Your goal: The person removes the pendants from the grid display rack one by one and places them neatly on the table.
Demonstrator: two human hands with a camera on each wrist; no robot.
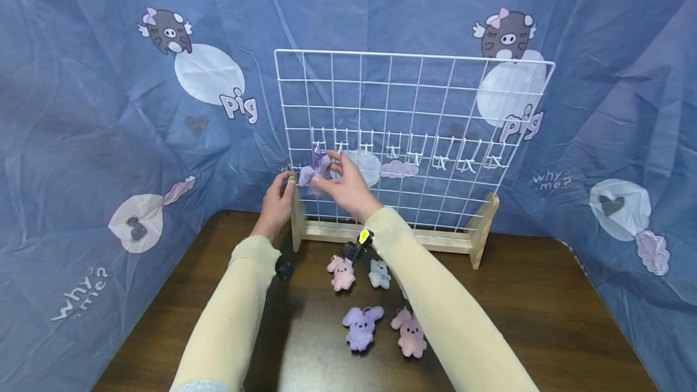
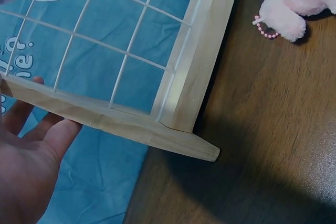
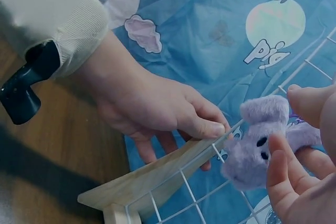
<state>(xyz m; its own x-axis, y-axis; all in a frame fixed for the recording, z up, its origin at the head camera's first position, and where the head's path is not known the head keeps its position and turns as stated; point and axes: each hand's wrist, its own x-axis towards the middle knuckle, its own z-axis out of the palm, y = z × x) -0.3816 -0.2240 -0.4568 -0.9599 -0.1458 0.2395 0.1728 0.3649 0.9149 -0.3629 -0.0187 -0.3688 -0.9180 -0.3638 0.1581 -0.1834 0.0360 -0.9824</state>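
Note:
A purple plush dog keychain (image 1: pixel 308 174) hangs in front of the leftmost hooks of a white wire grid rack (image 1: pixel 376 80). My right hand (image 1: pixel 351 189) pinches it between thumb and fingers. Its purple chain reaches up to a white hook; whether it is over the hook cannot be told. My left hand (image 1: pixel 274 205) grips the rack's left edge. In the right wrist view its thumb lies over the top of the wooden side support (image 3: pixel 168 169), other fingers behind. The left wrist view shows those fingers around the same wood (image 2: pixel 126 127).
On the brown table (image 1: pixel 523 307) lie a pink plush (image 1: pixel 342 274), a grey one (image 1: pixel 379 274), a purple one (image 1: pixel 360 328) and another pink one (image 1: pixel 411 339). Several white hooks (image 1: pixel 440 162) line the grid to the right. A blue printed cloth (image 1: pixel 348 5) stands behind.

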